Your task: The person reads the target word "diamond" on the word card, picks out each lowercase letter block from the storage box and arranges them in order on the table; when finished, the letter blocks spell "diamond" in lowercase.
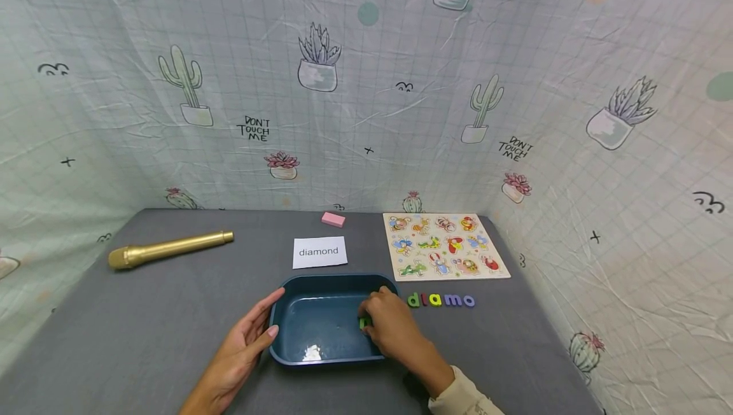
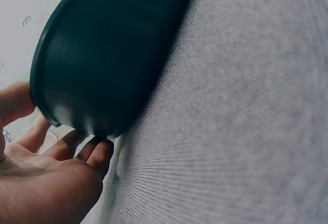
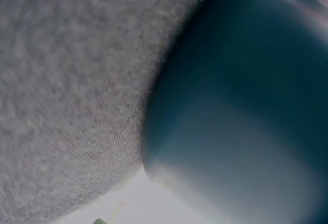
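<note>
A dark blue tray point(image 1: 321, 361) stands on the grey table. Against its left end rests my left hand point(image 1: 237, 345), thumb and fingertips touching the rim and outer wall; the left wrist view shows the fingers point(image 2: 66, 147) beside that wall. My right hand point(image 1: 395, 326) reaches over the right side of the tray and pinches a green letter piece point(image 1: 364, 323), mostly hidden by the fingers. Right of the tray, coloured letters point(image 1: 435, 300) in a row read "diamo". Behind it lies a white card point(image 1: 319, 253) printed "diamond". The right wrist view shows only the tray's outer wall point(image 3: 230, 131) and table.
A wooden puzzle board point(image 1: 446, 246) with insect pictures lies at the back right. A pink block point(image 1: 333, 219) sits near the back edge. At the left lies a gold microphone point(image 1: 172, 249). A printed cloth point(image 1: 366, 116) hangs around the table point(image 1: 143, 338).
</note>
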A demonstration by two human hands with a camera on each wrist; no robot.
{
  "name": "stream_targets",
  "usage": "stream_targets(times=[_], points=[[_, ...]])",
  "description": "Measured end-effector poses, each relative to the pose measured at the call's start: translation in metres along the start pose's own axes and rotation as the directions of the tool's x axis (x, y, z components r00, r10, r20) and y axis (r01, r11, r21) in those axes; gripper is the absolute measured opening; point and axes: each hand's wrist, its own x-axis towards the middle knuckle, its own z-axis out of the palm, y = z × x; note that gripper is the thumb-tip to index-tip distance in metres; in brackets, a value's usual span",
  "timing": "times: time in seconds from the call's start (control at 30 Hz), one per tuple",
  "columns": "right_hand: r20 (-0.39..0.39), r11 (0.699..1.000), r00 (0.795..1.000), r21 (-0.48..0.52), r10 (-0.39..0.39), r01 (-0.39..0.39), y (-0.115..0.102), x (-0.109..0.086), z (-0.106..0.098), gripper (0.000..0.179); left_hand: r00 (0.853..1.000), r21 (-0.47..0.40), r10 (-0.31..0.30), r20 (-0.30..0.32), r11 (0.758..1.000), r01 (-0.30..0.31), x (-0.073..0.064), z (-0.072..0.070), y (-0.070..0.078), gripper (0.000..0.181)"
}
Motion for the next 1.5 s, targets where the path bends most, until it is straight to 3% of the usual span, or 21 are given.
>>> stream_targets(times=[0.23, 0.53, 0.87, 1.2, 1.5], points=[[0.002, 1.0, 1.0, 0.002, 0.001, -0.001, 0.0, -0.001, 0.002, 0.015, 1.0, 0.005, -0.012, -0.003, 1.0, 0.012, 0.001, 0.0, 0.0, 0.065], [0.0, 0.997, 1.0, 0.081, 0.017, -0.017, 0.002, -0.002, 0.003, 0.014, 1.0, 0.027, -0.013, -0.013, 1.0, 0.013, 0.001, 0.0, 0.0, 0.064], [-0.013, 0.986, 0.999, 0.161, 0.036, -0.034, 0.005, -0.005, 0.001, 0.014, 0.999, 0.02, 0.045, 0.011, 0.999, -0.046, 0.0, 0.001, -0.002, 0.063], [-0.131, 0.959, 0.991, 0.284, 0.019, 0.019, 0.007, -0.008, -0.002, 0.018, 1.0, 0.025, 0.029, 0.005, 0.999, -0.029, 0.0, 0.001, -0.001, 0.064], [-0.303, 0.95, 0.953, 0.303, 0.023, 0.073, 0.019, -0.015, -0.015, 0.027, 1.0, 0.015, 0.026, 0.002, 1.0, -0.026, 0.001, 0.0, -0.001, 0.064]])
